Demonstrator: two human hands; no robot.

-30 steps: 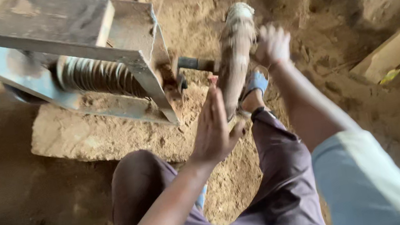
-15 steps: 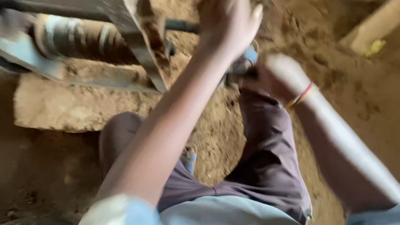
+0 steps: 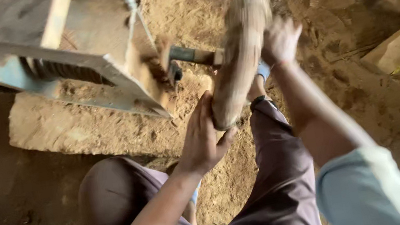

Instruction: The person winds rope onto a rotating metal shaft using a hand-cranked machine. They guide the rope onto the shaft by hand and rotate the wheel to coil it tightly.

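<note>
Back at the lower rim of the wheel (image 3: 239,53) after reaching high above it half a second ago, left hand (image 3: 203,138), fingers (image 3: 205,114) straight and open, pressed flat against the rim's near side. Right hand (image 3: 280,41) raised again to the wheel's upper right edge, blurred, fingers' spread impossible to tell. Wheel seen edge-on, long axis tilted from lower left to upper right, mounted on the metal shaft (image 3: 190,55) jutting right from the steel frame (image 3: 60,75), above sandy ground (image 3: 107,132).

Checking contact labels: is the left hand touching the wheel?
Touching. The head view shows the left hand pressed against the lower rim of the wheel, thumb hooked under its edge.
</note>
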